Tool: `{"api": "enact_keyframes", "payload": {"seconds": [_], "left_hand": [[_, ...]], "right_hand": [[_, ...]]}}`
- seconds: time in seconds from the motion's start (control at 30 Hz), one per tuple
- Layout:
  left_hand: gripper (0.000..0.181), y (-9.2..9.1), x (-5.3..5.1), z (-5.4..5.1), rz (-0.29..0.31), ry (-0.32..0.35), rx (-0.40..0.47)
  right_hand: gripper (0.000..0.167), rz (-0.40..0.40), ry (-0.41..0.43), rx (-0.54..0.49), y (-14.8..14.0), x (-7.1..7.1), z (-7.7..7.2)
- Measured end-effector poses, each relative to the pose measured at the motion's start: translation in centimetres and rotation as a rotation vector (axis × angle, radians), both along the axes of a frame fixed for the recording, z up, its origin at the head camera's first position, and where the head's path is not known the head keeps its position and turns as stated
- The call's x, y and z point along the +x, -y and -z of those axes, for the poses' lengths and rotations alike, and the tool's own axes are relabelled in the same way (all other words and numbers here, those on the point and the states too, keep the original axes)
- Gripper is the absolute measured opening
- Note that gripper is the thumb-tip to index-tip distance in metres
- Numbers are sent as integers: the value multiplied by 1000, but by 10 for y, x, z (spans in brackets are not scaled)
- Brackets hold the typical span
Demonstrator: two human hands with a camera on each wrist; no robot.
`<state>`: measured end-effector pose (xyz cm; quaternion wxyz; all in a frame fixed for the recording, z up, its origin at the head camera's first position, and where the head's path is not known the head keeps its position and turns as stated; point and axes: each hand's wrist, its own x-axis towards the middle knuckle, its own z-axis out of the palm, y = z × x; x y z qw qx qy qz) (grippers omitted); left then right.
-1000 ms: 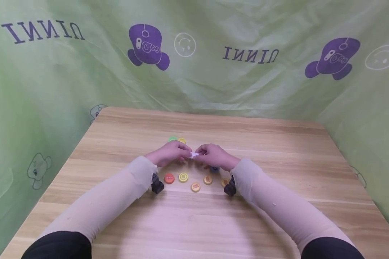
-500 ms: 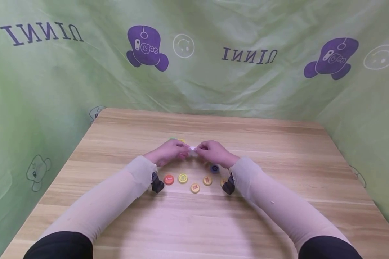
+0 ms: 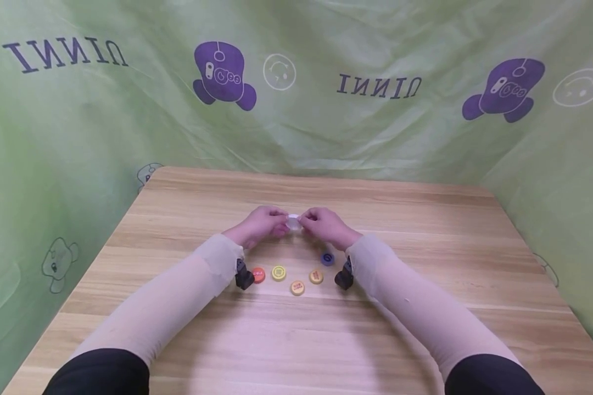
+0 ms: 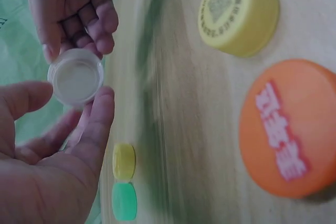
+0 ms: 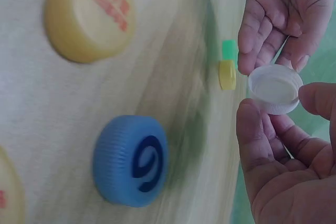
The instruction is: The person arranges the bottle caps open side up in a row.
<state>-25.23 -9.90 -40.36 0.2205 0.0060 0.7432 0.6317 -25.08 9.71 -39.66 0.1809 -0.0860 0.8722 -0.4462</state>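
A white, translucent bottle cap [image 3: 294, 222] is held between both hands above the table, its hollow inside visible in the left wrist view. My left hand [image 3: 262, 226] pinches one side of it with thumb and fingers. From the opposite side my right hand [image 3: 326, 226] grips its rim, the thumb [image 5: 317, 98] on the edge in the right wrist view. Below the hands lie an orange-red cap [image 3: 259, 275], a yellow cap [image 3: 279, 273], two tan caps with red print, such as the near one [image 3: 297, 288], and a blue cap [image 3: 327, 259].
A yellow cap [image 4: 124, 161] and a green cap [image 4: 125, 201] lie together farther back, hidden behind the left hand in the head view. The wooden table [image 3: 286, 351] meets a green printed curtain [image 3: 296, 126] at its back and sides.
Both hands have moved away from the body with the white cap, which has turned from edge-on to show more of its round shape. The blue cap has come into full view.
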Motion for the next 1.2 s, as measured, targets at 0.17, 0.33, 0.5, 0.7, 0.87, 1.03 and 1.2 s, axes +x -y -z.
{"api": "enact_keyframes", "payload": {"seconds": [0.17,0.33,0.5,0.7,0.87,1.03,1.2], "left_hand": [[31,-4,-3,-2,-56,-6,25],[37,-7,-8,-5,-67,-17,26],[41,-11,-12,-7,-78,-19,11],[41,-13,-16,-7,-118,-42,-16],[42,-11,-17,-6,-116,-49,-55],[41,-10,-17,-7,-115,-58,-77],[35,-10,-17,-8,-104,-69,-111]], "right_hand": [[27,80,31,-114,2,-6,-2],[23,151,38,-251,1,-14,2],[22,202,81,-336,2,-20,7],[25,232,130,-368,7,-25,9],[29,221,162,-351,8,-28,12],[30,209,199,-340,9,-30,15],[30,211,236,-319,10,-31,17]]}}
